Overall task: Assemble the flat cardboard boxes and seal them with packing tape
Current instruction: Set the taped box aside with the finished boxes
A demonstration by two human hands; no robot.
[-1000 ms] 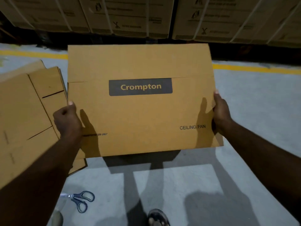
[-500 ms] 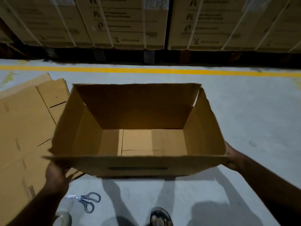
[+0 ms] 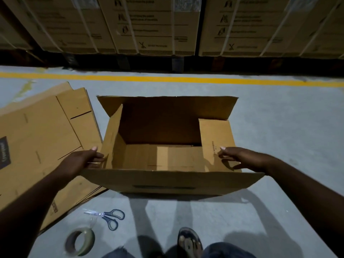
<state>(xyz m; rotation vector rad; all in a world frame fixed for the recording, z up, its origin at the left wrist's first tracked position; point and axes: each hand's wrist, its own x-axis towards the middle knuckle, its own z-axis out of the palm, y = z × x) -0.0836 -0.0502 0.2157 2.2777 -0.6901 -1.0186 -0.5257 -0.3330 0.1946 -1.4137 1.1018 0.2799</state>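
Note:
An opened brown cardboard box stands on the grey floor in front of me, its top open and its bottom flaps folded in. My left hand presses on the outside of the left side flap, which leans inward. The fingers of my right hand rest, fairly straight, on the right side flap, which is folded down over the opening. The near and far long flaps stand out from the box. A stack of flat cardboard boxes lies to the left.
Blue-handled scissors and a roll of packing tape lie on the floor near my sandalled foot. A yellow floor line runs across ahead, with strapped cartons stacked behind it.
The box went from being held up by its sides to standing on the floor, open side up. Both hands moved from the box's sides to its short side flaps, which fold inward.

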